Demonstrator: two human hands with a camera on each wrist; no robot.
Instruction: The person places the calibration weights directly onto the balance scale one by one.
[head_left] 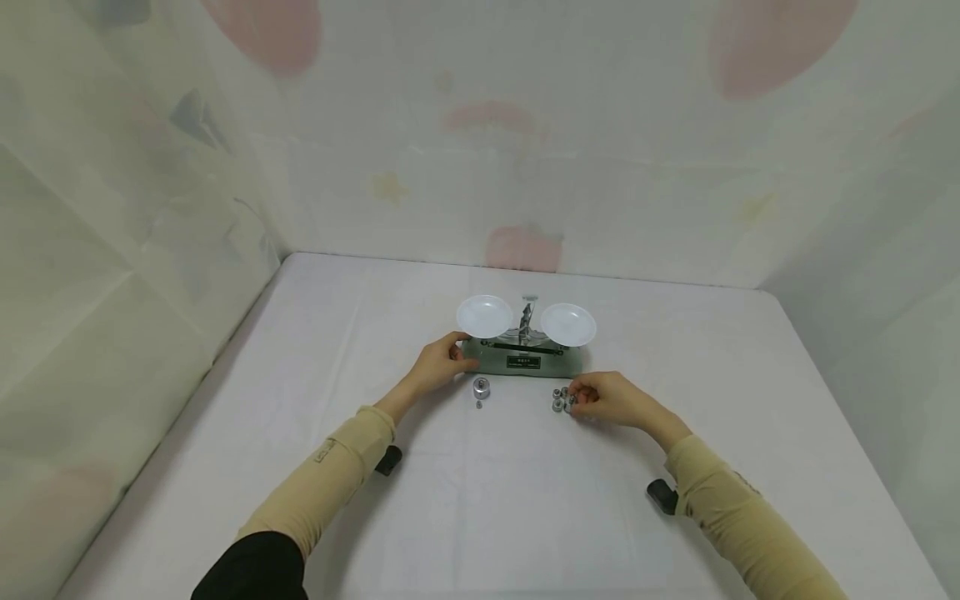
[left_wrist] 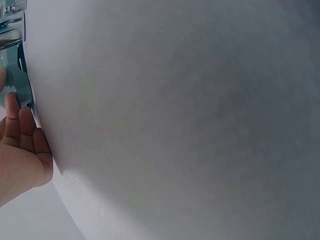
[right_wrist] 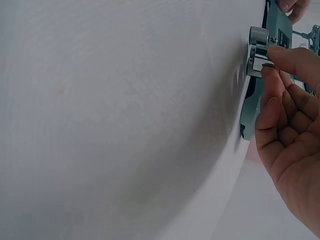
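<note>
A balance scale (head_left: pixel 525 360) with a grey-green base and two white pans (head_left: pixel 484 316) stands mid-table. My left hand (head_left: pixel 459 353) holds the base's left end, thumb up by the pan and fingers on the front. In the left wrist view the left hand's fingers (left_wrist: pixel 22 127) lie against the base (left_wrist: pixel 16 80). My right hand (head_left: pixel 579 399) pinches one of several small metal weights (head_left: pixel 560 400) in front of the base's right side. The right wrist view shows the fingertips (right_wrist: pixel 280 54) on those weights (right_wrist: pixel 256 50). A larger weight (head_left: pixel 481 387) and a tiny one (head_left: pixel 478 406) sit between my hands.
The white table (head_left: pixel 480 517) is walled by pale patterned curtains on the left, back and right. Its left edge (head_left: pixel 225 358) runs close to the curtain. Black wrist mounts (head_left: pixel 387 460) show under both tan sleeves.
</note>
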